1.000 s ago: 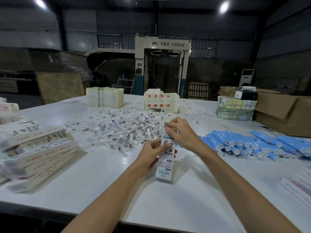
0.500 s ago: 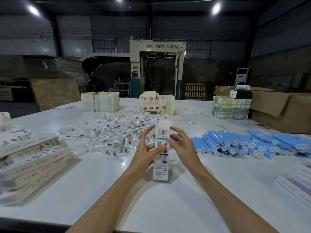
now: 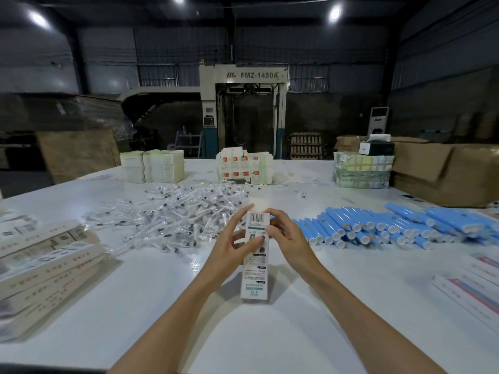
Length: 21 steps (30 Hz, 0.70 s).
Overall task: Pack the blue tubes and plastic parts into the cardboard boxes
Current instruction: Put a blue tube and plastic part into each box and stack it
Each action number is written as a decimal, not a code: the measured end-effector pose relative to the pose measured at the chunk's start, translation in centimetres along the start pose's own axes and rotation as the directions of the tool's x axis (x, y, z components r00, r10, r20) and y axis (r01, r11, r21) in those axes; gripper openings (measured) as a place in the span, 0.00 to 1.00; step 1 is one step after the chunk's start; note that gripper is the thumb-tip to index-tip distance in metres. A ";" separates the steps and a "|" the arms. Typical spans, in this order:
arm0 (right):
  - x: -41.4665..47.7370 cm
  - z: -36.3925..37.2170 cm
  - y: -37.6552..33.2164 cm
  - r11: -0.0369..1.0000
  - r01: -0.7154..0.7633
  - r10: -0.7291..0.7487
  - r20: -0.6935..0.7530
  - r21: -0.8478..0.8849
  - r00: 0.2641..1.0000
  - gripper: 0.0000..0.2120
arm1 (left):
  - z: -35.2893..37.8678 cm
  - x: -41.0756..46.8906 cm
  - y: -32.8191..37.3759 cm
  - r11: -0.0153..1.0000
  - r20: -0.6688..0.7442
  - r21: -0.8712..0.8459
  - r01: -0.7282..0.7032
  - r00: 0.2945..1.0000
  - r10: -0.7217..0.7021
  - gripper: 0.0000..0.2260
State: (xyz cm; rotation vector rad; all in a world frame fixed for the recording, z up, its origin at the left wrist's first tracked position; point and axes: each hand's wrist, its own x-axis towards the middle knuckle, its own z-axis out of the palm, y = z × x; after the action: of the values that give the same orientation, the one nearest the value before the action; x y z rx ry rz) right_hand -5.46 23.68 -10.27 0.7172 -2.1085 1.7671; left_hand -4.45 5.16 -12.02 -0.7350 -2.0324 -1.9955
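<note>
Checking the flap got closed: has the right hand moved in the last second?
Yes. The right hand came off the box top, back from the plastic parts pile toward the person, onto its right side.

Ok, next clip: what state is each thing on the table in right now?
carton, upright on the table, held near its top; top flap too blurred to judge.
left hand, grips the carton, thumb across its front.
right hand, pinches the carton's top edge.
blue tubes, loose, lying in a pile.
plastic parts, loose heap, unpacked.
stacked cartons, lying flat.
large cardboard box, flap folded out, open.
</note>
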 end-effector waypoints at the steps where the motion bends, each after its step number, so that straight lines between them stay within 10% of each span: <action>1: 0.0 0.0 0.0 1.000 -0.006 0.006 0.006 -0.003 1.000 0.14 | -0.1 0.0 0.0 1.000 0.000 -0.005 0.005 1.000 -0.005 0.31; 13: -0.2 0.2 0.7 0.999 -0.033 0.035 0.102 -0.018 0.994 0.10 | -0.3 0.0 -0.4 0.991 0.030 -0.043 0.129 0.991 -0.128 0.23; 21: 0.6 -0.6 0.5 0.973 -0.119 0.144 -0.116 0.200 0.983 0.09 | 0.0 -0.2 0.1 0.994 0.097 -0.022 0.109 0.990 -0.106 0.26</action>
State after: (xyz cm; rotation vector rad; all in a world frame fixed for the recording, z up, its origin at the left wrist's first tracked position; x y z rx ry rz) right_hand -6.24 24.26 -10.22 0.5026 -1.9587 2.0513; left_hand -4.28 5.10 -12.03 -0.7555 -2.1453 -2.0878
